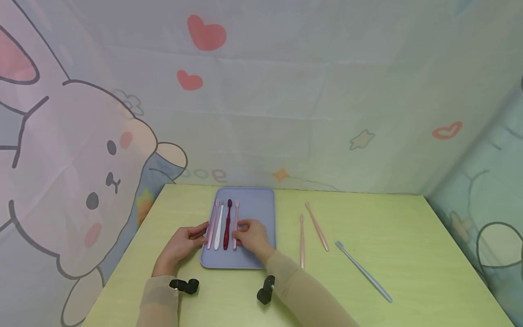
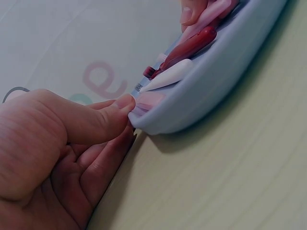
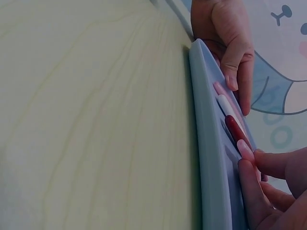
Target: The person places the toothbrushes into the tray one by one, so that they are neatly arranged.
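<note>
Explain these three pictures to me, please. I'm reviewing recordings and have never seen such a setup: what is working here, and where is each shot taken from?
There is no robot here: a person works with two bare hands. The wide picture comes from a camera on the head, looking forward and down; the two close ones come from cameras on the left and right wrists.

On the table is a blue-grey tray. In it, from left to right, are a pink toothbrush, a white one, a dark red one and another pink one. Right of the tray lie two more pink toothbrushes and a grey-blue one.

The left hand holds the tray's left edge; the right hand pinches the tray's rightmost toothbrush.
</note>
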Action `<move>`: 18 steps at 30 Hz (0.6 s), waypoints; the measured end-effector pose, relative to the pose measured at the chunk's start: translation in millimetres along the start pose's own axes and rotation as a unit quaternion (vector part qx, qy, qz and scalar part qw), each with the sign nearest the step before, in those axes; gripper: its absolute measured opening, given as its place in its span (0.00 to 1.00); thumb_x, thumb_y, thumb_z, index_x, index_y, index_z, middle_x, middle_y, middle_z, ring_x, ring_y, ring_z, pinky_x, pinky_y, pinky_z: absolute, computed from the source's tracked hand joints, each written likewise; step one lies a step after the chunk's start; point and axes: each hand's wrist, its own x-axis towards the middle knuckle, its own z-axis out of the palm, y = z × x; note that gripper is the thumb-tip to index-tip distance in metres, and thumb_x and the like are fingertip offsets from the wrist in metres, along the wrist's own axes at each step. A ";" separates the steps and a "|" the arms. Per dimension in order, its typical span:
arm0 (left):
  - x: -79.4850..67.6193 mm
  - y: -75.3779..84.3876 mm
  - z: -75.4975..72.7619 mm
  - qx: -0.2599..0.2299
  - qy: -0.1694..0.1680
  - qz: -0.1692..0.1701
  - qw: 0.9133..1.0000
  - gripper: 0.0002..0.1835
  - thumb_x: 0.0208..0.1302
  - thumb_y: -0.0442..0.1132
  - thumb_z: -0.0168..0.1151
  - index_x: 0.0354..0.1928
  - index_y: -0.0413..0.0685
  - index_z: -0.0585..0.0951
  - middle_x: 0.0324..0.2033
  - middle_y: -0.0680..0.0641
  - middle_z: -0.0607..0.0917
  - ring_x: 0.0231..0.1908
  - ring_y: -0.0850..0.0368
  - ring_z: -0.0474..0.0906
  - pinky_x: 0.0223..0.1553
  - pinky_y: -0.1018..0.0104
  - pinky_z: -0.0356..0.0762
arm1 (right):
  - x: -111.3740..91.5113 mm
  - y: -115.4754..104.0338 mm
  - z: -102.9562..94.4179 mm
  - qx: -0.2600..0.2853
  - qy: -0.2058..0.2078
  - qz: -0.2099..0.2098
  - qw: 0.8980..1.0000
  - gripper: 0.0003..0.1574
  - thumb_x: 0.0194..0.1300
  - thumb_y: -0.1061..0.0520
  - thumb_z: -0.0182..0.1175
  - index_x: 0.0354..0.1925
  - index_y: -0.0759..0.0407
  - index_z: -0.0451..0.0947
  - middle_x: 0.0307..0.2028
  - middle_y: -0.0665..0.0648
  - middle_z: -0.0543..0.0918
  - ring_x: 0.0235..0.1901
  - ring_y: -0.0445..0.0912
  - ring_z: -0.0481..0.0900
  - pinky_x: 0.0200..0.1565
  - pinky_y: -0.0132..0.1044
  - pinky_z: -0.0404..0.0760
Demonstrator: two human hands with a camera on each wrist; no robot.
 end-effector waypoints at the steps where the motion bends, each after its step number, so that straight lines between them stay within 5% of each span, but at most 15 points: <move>1: 0.1 -0.2 0.1 -0.001 0.000 0.001 1.000 0.29 0.73 0.28 0.67 0.74 0.37 0.75 0.69 0.36 0.77 0.68 0.40 0.77 0.71 0.45 0.69 | 0.0 -0.3 0.3 0.000 0.001 0.002 1.000 0.23 0.67 0.64 0.74 0.59 0.69 0.84 0.35 0.55 0.89 0.28 0.42 0.88 0.32 0.33 0.88; 18: -3.2 5.2 1.4 0.012 0.012 -0.014 1.000 0.28 0.73 0.29 0.67 0.73 0.39 0.77 0.68 0.38 0.80 0.69 0.43 0.77 0.72 0.45 0.69 | 2.9 2.5 6.1 -0.044 0.019 -0.015 0.999 0.20 0.65 0.65 0.75 0.54 0.69 0.86 0.30 0.53 0.89 0.23 0.40 0.86 0.29 0.33 0.87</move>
